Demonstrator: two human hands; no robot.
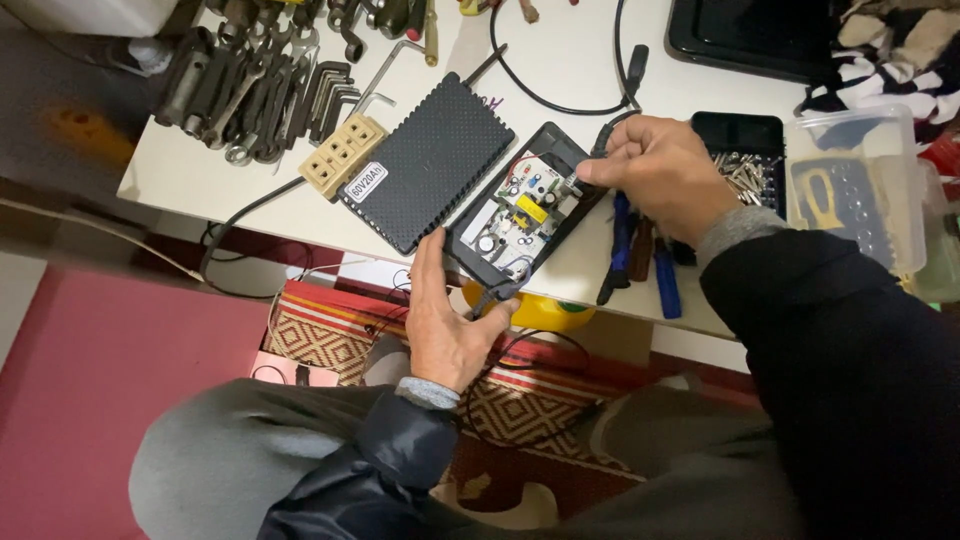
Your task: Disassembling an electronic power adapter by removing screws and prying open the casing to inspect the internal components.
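Small black plastic adapter case, lid off, green-and-white circuit board exposed, lies at the near edge of the white table; left hand grips the case's near corner, fingers clenched around it; right hand at the case's far end, fingers pinching a black cable plug; larger ribbed black power brick just left of the case; blue-handled pliers right of it.
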